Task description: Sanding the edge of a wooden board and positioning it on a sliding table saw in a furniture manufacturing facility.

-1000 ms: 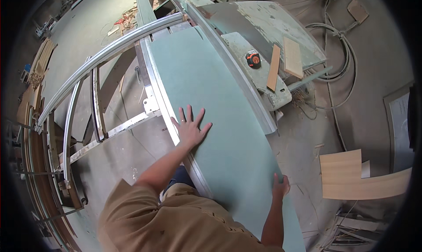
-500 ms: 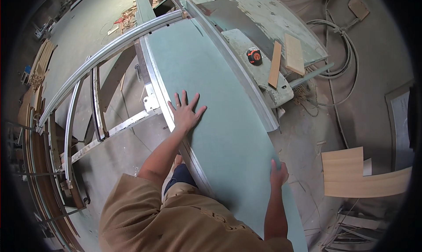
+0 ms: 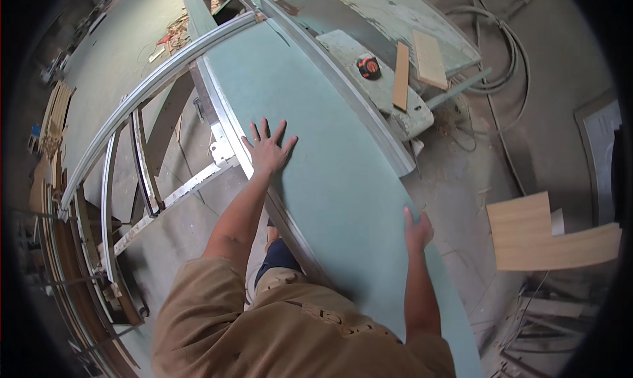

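- At far left, a stack of narrow wooden boards [image 3: 56, 117] lies on the floor.
- Next, a silver metal frame [image 3: 161, 71] with crosswise bars reaches toward the panel's left side.
- The left hand [image 3: 268, 155] lies flat near the left edge of the panel, palm down, fingers spread, gripping nothing.
- The long green panel [image 3: 316, 160] slants from upper middle to lower right in front of the person, passing under the left hand.
- Along the upper part of its right edge runs a grey metal fence [image 3: 374, 121].
- Beyond that, a scuffed worktop [image 3: 384, 91] carries an orange-and-black tape measure [image 3: 368, 68] and a thin wooden strip [image 3: 401, 76].
- The right hand [image 3: 419, 233] grasps the panel's right edge, thumb upward; its other fingers are mostly hidden.
- Farther right is a notched plywood sheet [image 3: 524, 236].
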`<move>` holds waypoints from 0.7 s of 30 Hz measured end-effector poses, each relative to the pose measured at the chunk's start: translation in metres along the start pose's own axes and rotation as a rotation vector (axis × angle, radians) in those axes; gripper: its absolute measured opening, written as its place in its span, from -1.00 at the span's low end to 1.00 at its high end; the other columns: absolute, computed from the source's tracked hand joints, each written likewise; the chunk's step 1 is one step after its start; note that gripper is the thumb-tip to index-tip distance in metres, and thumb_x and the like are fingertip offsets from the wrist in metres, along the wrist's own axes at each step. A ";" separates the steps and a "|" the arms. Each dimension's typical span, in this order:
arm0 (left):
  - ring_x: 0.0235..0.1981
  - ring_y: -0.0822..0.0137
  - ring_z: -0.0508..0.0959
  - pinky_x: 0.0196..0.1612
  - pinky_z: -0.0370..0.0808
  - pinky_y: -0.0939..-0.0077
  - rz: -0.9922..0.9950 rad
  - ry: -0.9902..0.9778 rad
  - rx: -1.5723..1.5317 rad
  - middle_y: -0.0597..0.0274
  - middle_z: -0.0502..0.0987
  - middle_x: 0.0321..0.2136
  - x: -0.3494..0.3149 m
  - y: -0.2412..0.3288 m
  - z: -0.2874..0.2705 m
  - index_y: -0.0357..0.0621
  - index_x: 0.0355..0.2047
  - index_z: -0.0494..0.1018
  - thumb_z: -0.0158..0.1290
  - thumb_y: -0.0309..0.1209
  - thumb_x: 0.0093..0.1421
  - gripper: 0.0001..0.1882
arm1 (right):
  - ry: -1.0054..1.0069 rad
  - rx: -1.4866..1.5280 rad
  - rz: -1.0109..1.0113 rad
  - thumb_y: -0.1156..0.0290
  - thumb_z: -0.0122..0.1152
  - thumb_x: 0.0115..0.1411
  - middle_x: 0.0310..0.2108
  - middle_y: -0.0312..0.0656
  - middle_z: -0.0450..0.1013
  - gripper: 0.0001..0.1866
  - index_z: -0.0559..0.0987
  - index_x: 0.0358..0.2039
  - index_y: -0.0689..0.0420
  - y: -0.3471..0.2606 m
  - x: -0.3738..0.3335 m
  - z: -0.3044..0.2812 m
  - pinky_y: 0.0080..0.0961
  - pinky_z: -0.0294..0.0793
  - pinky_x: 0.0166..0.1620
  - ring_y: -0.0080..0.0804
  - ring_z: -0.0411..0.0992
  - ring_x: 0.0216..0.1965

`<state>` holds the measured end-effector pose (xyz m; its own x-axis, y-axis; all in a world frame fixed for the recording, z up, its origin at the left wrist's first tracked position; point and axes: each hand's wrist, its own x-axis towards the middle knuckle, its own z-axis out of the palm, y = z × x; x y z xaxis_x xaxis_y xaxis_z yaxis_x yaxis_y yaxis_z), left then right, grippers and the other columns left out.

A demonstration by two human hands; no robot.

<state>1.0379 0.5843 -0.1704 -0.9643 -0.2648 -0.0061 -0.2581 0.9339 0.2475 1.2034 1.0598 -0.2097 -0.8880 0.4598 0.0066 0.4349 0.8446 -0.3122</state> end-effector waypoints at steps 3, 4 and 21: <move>0.66 -0.20 -0.18 0.55 -0.40 -0.50 0.007 0.012 -0.003 0.03 -0.03 0.65 0.004 0.006 0.000 0.60 0.54 0.25 -0.11 0.47 0.36 -0.19 | 0.117 0.044 -0.162 -0.21 0.40 0.27 0.18 0.10 0.54 -0.28 0.61 0.16 0.14 0.001 0.000 0.001 0.09 0.37 0.25 0.12 0.47 0.21; 0.66 -0.20 -0.18 0.55 -0.40 -0.51 0.005 0.016 0.004 0.03 -0.03 0.65 0.004 0.001 0.003 0.60 0.54 0.25 -0.11 0.47 0.36 -0.19 | 0.213 0.024 -0.288 -0.17 0.43 0.25 0.25 0.08 0.47 -0.30 0.59 0.18 0.12 -0.011 -0.010 0.000 0.12 0.33 0.28 0.14 0.40 0.27; 0.66 -0.17 -0.15 0.56 -0.30 -0.49 -0.002 0.027 0.088 0.10 -0.03 0.65 0.008 -0.006 0.020 0.67 0.53 0.25 -0.16 0.53 0.34 -0.17 | -0.231 0.126 -0.709 -0.14 0.37 0.29 0.57 0.03 0.14 -0.20 0.43 0.48 -0.14 -0.084 -0.214 -0.027 0.23 0.05 0.54 0.17 0.06 0.58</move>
<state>1.0306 0.5810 -0.1912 -0.9620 -0.2723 0.0197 -0.2658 0.9505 0.1610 1.3612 0.8977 -0.1595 -0.9633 -0.2634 0.0517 -0.2607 0.8722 -0.4138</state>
